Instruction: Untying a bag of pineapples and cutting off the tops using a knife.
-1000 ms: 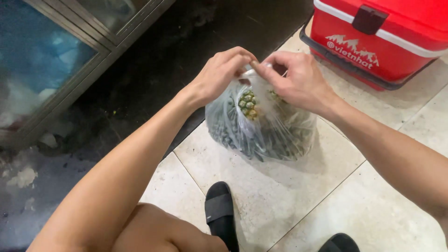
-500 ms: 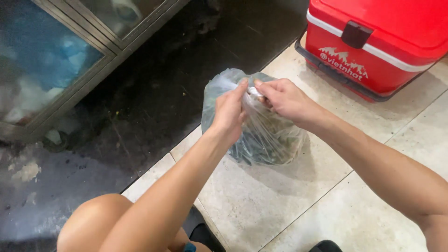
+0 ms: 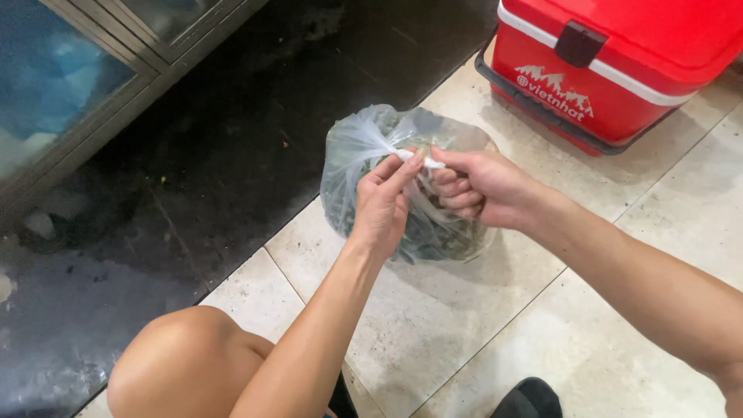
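While both grip its twisted neck, left hand (image 3: pixel 383 203) and right hand (image 3: pixel 476 186) pinch the plastic bag (image 3: pixel 364 151).

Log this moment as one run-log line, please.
left hand: pinching twisted bag neck | right hand: gripping same neck | clear plastic bag: on tile floor | red cooler: behind bag

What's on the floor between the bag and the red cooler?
Nothing: in the head view only bare pale tile separates the clear bag from the red cooler. Both hands are on the bag's near side, away from that stretch.
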